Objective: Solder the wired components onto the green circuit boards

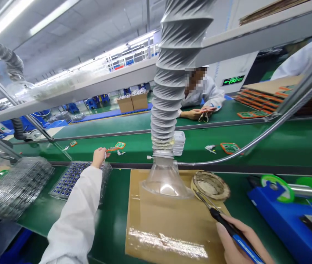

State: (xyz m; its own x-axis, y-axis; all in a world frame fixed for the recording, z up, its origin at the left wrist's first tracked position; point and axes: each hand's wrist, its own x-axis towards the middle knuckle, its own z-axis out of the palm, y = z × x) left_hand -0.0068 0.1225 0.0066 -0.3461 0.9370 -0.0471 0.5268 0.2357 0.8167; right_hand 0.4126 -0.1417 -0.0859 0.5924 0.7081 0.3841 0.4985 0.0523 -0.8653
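Reaching out over the green conveyor belt (134, 150), my left hand (98, 157) is closed, its fingertips pinching a thin orange-edged piece that looks like a circuit board (112, 149) seen edge-on. Right beside it lies another orange-framed green circuit board (120, 145), with a small white part (121, 153) below. My right hand (225, 242) grips the black and blue handle of a soldering iron (229, 226). The iron's metal end points at a round, stained tin (210, 185), on a brown cardboard sheet (156, 220).
A clear fume hood (167, 179) on a ribbed duct (169, 73) hangs over the cardboard. Trays of blue parts (70, 179) lie left. A blue solder-reel stand (274, 216) sits right. White cases (179, 143) and a board (229, 148) rest beyond. Across the belt, a co-worker's hands (196, 113) hold something.
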